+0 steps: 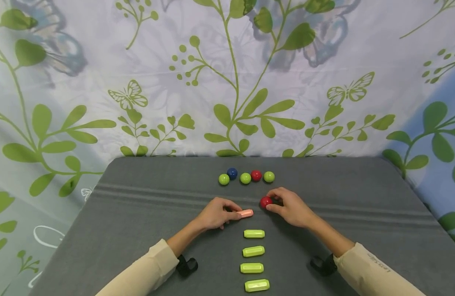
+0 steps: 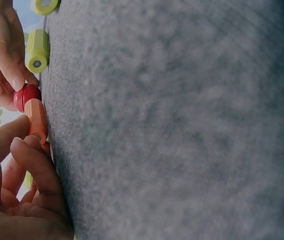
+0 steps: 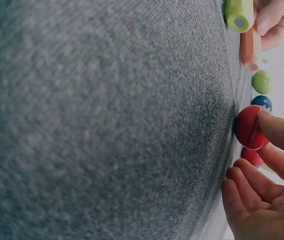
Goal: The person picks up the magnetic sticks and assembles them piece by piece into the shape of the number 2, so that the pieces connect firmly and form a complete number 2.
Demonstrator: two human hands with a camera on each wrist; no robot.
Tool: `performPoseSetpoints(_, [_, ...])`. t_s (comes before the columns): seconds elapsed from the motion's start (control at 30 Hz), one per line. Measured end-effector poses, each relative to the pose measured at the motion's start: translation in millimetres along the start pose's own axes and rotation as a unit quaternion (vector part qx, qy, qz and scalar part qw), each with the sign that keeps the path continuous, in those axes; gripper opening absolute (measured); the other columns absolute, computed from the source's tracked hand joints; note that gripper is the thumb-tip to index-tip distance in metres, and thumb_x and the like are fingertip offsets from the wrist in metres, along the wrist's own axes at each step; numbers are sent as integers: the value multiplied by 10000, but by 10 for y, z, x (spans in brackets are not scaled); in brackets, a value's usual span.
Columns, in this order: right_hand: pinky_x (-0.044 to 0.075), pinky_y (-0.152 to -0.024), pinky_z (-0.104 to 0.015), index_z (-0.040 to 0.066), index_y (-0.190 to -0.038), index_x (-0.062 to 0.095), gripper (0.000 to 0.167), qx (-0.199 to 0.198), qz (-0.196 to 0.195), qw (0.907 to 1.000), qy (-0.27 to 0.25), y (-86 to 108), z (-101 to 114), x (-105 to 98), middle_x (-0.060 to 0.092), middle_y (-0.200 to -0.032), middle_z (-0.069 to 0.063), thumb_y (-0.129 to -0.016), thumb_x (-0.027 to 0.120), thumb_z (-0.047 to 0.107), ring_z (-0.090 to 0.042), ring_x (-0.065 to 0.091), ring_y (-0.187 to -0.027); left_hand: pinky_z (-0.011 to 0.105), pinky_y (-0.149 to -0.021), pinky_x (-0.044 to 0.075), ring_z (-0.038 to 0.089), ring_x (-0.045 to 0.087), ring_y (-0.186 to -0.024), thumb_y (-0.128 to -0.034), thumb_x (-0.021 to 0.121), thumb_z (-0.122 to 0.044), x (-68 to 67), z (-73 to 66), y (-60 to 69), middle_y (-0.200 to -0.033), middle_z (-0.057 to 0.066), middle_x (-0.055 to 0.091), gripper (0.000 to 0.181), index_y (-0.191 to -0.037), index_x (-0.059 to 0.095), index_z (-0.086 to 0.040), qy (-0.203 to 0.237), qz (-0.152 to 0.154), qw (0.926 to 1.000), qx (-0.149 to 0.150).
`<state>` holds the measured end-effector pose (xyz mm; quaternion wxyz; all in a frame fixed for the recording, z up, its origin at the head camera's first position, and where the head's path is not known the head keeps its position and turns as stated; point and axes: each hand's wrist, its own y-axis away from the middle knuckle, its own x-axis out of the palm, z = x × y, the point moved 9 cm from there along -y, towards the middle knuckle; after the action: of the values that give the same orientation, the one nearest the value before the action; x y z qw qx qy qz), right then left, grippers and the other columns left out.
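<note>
Between thumb and fingers my left hand (image 1: 217, 213) pinches the end of an orange magnetic rod (image 1: 245, 213), which lies low over the grey table. To its right, my right hand (image 1: 292, 207) pinches a red ball (image 1: 265, 202) with thumb and forefinger. In the head view a small gap separates rod and ball. The right wrist view shows a seam round the red ball (image 3: 249, 127) and a metal disc in the near end of the orange rod (image 3: 251, 50). Closest to the hands on the near side is a green rod (image 1: 254, 234).
More green rods (image 1: 252, 268) lie in a column toward the front of the grey table (image 1: 138, 230). Beyond the hands sits a row of balls: green (image 1: 224, 179), blue (image 1: 232, 173), another green (image 1: 245, 178), red (image 1: 256, 175) and a last green (image 1: 269, 176). A patterned cloth (image 1: 197, 102) hangs behind.
</note>
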<state>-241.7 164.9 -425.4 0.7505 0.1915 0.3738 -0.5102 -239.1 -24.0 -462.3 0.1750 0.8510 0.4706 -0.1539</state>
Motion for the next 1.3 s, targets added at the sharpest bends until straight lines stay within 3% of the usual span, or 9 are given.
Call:
performPoseSetpoints(0.37, [472,-834,-460,42,-1126,665,239,81,103,9999,3,-6,-4,-4,616,-1062,-65,-914,719,138,-263,582,-974,255,-458,466,108,524,-531,-930,711,-174,-37,-5,-24,-818,24,632,201,-1094,748,-64,237,79,9997,-39])
performPoseSetpoints(0.53, [474,-835,-464,43,-1121,668,233,41,119,9999,-2,-11,3,-8,618,-1060,-69,-919,718,147,-267,586,-975,257,-467,470,109,526,-544,-932,708,-163,-95,-52,-87,-855,16,645,200,-1099,747,-59,238,-47,9997,-29])
performPoseSetpoints(1.07, [462,-829,-456,51,-1110,676,220,-34,149,9999,78,-5,10,-3,618,-1032,-50,-903,725,106,-259,576,-950,239,-448,394,104,445,-465,-933,711,-173,-45,-175,-309,-699,54,623,197,-1098,753,-74,-281,35,9996,53])
performPoseSetpoints(1.3, [461,-840,-463,55,-1120,676,227,11,169,9998,128,-2,9,-4,620,-1040,-48,-907,724,119,-261,576,-960,230,-531,426,88,518,-584,-915,732,-176,-16,-210,-367,-868,-8,670,186,-1062,762,-67,-547,-69,9984,161])
